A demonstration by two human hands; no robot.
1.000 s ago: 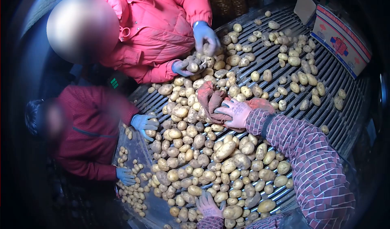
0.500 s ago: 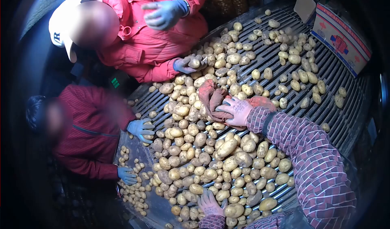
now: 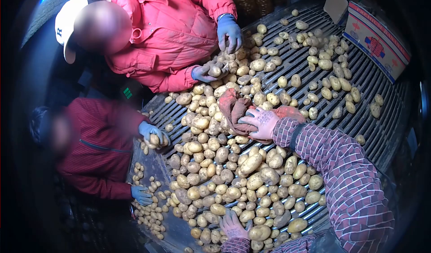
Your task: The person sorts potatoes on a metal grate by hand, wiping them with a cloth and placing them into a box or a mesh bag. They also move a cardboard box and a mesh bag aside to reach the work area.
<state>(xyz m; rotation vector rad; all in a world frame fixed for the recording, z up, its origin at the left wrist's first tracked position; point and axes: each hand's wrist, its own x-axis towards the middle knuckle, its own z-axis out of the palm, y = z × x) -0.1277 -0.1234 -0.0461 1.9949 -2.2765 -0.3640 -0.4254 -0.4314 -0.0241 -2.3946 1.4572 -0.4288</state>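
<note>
My right hand [image 3: 262, 123], in a pale pink glove, lies on a crumpled red cloth [image 3: 233, 111] with its fingers spread. The cloth sits among potatoes and shows on both sides of the hand. At the bottom, my left hand [image 3: 234, 226], gloved in pinkish grey, rests against the potatoes with fingers stretched out, and I see nothing held in it. Close to its fingertips is a potato [image 3: 217, 209], and a larger potato [image 3: 259, 232] lies to its right. Many potatoes [image 3: 251, 163] of mixed sizes cover the slatted rack [image 3: 314, 127].
A co-worker in a pink jacket [image 3: 166, 33] stands at the upper left, one gloved hand holding a potato [image 3: 214, 71]. Another person in a dark red jacket [image 3: 94, 149] has potatoes in one blue-gloved hand. A cardboard box [image 3: 377, 42] stands at upper right; small potatoes [image 3: 150, 215] lie lower left.
The pink-jacketed person's raised hand has come down toward the potatoes. The other co-worker's upper hand has drawn back slightly and turned, showing potatoes in it. Both my hands stay in place.
</note>
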